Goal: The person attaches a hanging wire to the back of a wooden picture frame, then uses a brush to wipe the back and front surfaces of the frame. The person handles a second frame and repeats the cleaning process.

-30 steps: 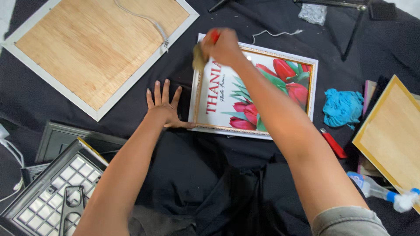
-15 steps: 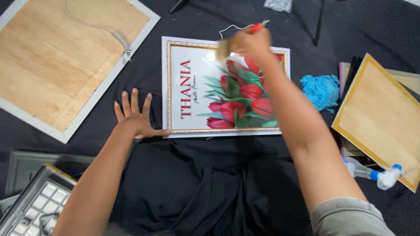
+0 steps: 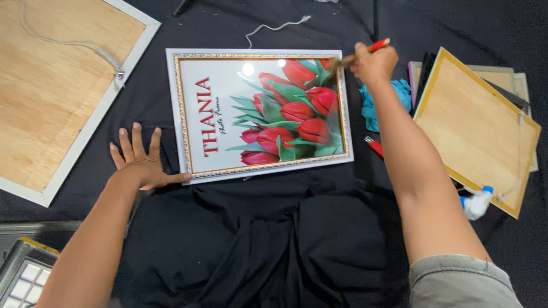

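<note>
A white picture frame [image 3: 260,113] with a gilt inner border and a print of red tulips lies face up on black cloth. My right hand [image 3: 374,61] is shut on a small brush with a red handle [image 3: 378,45]; its bristles touch the frame's far right corner. Flat on the cloth, fingers spread, my left hand [image 3: 139,161] has its thumb against the frame's near left corner.
A large white frame lies back up, showing its wooden backboard [image 3: 54,91] and a hanging cord, at the left. A gold-edged frame [image 3: 476,130] lies back up at the right beside a blue cloth [image 3: 399,94], a red tool [image 3: 374,146] and a spray bottle [image 3: 475,203].
My right hand has swept the brush from the frame's far left edge to its far right corner. My left hand has stayed at the near left corner.
</note>
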